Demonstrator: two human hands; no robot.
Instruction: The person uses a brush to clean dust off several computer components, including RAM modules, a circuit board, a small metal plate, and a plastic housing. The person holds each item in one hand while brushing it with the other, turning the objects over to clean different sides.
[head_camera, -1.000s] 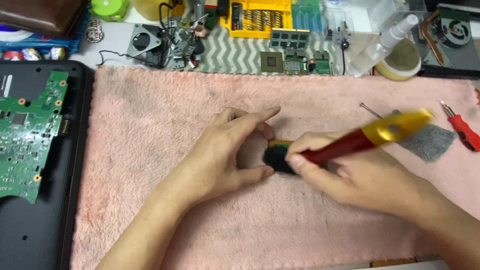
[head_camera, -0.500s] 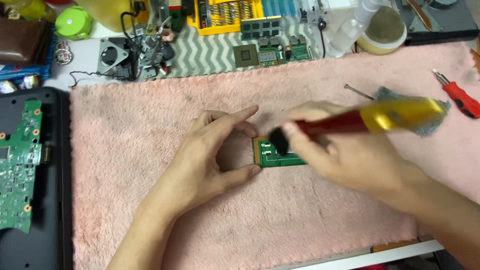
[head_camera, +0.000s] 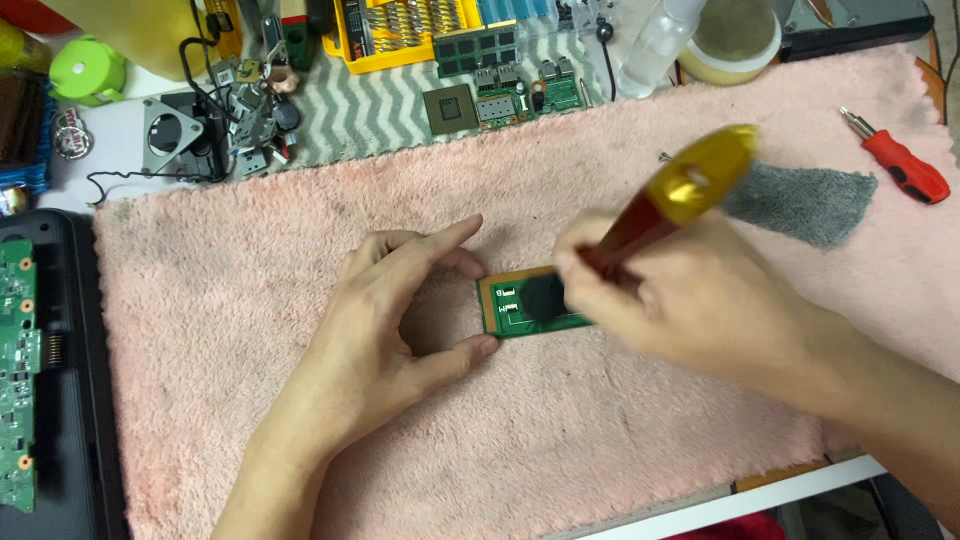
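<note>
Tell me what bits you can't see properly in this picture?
- Small green circuit board, head view: its right part is hidden under the right hand and the brush's dark bristles.
- Brush: blurred by motion.
- Laptop base: cut off by the left edge.
- Left hand: fingertips touch the board's left edge; palm underside hidden.
</note>
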